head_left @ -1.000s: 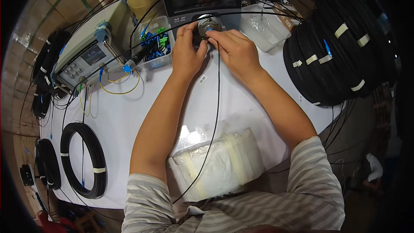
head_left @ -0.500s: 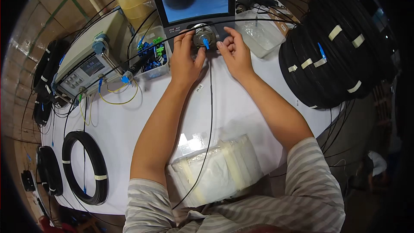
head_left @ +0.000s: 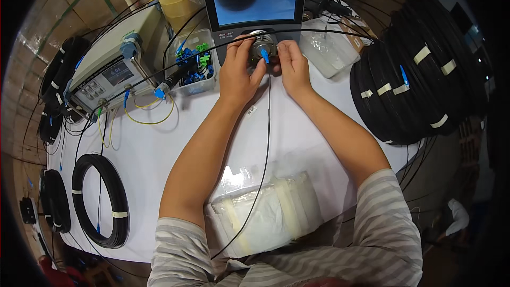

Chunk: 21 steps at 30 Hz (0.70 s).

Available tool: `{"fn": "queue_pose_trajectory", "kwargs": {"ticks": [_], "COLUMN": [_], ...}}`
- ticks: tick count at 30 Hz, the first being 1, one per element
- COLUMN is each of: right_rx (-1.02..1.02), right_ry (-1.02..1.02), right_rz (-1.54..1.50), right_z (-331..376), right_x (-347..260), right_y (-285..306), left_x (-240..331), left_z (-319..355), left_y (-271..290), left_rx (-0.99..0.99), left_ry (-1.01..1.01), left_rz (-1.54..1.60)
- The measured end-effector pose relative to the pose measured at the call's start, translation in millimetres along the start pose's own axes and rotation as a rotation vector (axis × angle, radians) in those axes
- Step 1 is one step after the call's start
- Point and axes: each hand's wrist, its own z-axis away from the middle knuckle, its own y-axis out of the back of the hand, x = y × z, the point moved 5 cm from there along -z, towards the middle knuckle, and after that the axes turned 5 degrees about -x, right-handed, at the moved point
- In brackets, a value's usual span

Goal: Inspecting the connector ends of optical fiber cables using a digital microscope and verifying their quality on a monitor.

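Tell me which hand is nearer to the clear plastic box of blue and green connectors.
Left. The left hand sits just right of the clear plastic box; the right hand is farther right.

The screen box stands at the back of the desk. The meter sits left of it, cable coils right, a wrapped pack in front.

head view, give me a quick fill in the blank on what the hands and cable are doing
1. Both hands meet at the round metal fitting below the ____.
2. The connector between left hand and right hand is coloured ____.
3. The thin black cable runs over a ____ packet.

Missing words: screen; blue; white
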Motion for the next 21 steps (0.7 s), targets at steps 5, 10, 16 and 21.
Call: {"fn": "queue_pose_trajectory", "kwargs": {"ticks": [5, 10, 16, 21], "right_rx": [-0.057, -0.03, -0.045, 0.018], "right_ry": [0.016, 0.035, 0.049, 0.106], "right_rz": [0.081, 0.019, 0.088, 0.091], "right_z": [1.9, -0.4, 1.0, 1.6], "right_x": [-1.7, -5.4, -4.6, -8.1], "right_y": [-3.2, -3.3, -2.2, -1.1], "left_x": [-4.8, -3.7, -4.4, -3.3], "left_z": [2.4, -2.0, -0.3, -0.2], "left_y": [0.0, 2.9, 1.5, 0.6], "left_rx": [-0.023, -0.007, -0.028, -0.02], "left_ry": [0.03, -0.035, -0.002, -0.017], "left_rz": [0.01, 0.015, 0.007, -0.008]}}
